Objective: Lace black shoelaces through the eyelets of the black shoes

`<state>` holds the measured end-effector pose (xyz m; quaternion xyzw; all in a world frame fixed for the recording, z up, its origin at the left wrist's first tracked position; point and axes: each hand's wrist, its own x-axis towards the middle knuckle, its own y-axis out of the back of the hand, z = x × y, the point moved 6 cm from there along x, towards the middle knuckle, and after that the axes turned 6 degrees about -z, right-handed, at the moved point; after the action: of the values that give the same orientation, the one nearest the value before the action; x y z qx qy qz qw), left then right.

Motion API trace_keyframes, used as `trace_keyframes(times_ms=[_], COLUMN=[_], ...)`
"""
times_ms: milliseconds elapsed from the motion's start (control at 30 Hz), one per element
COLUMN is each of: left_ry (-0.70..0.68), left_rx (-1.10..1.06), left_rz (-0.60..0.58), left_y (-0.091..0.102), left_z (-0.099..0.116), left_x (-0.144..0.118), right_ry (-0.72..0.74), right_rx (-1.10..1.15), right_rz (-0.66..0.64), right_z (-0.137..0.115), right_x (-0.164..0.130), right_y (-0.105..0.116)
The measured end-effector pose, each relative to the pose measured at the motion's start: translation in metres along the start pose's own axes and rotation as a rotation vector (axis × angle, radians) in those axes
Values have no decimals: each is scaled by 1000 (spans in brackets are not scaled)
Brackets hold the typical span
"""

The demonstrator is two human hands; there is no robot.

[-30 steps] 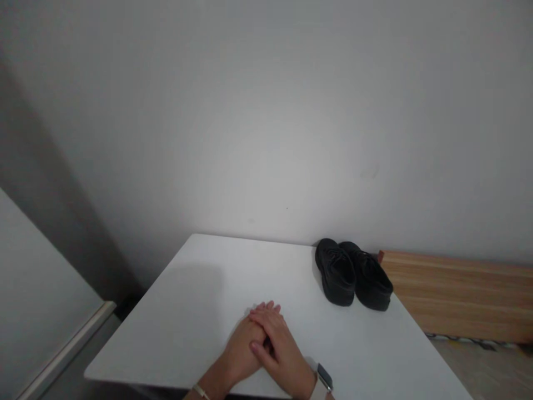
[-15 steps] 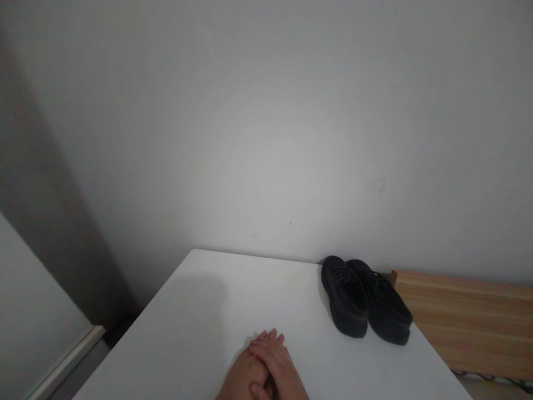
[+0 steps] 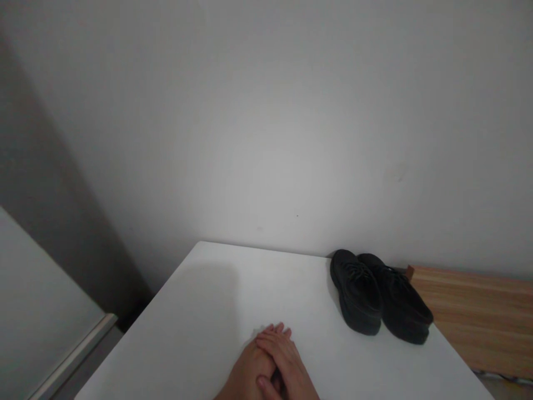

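My left hand (image 3: 253,364) rests on the white table (image 3: 200,311) near its front, at the bottom middle of the head view. Across it lies my right hand (image 3: 287,358), its fingers wrapped over the left. The two are clasped together, and several left fingertips poke out past the right hand. No object shows between the palms, though the inside is hidden. A pair of black lace-up shoes stands farther right on the table, with a left shoe (image 3: 357,294) and a right shoe (image 3: 402,303) side by side, apart from both hands.
A pale wall (image 3: 266,139) rises behind the table's back edge. To the right, beyond the table, is a wood-grain board (image 3: 478,316) with cables below it. At the left stands a white panel (image 3: 41,294) with a light-coloured edge.
The view has shifted slightly, so the table, shoes and hands appear a little farther right and higher. My hands stay clasped, and the shoes keep their place on the table.
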<state>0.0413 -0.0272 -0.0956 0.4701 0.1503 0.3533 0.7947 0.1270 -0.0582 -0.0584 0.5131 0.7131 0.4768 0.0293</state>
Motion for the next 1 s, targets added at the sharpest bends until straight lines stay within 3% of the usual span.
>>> trace_keyframes(times_ms=[233, 533, 767, 1000], left_ry=[-41, 31, 23, -6], left_rx=[-65, -66, -86, -102], left_rz=[50, -53, 3, -29], left_y=[36, 32, 44, 24], left_z=[27, 23, 35, 16], left_x=[-13, -3, -8, 1], right_ry=[11, 46, 67, 23], right_rx=[1, -19, -26, -7], right_rz=[-12, 24, 75, 26], right_z=[-4, -3, -3, 6], right_x=[2, 1, 0, 2], right_y=[5, 5, 4, -4])
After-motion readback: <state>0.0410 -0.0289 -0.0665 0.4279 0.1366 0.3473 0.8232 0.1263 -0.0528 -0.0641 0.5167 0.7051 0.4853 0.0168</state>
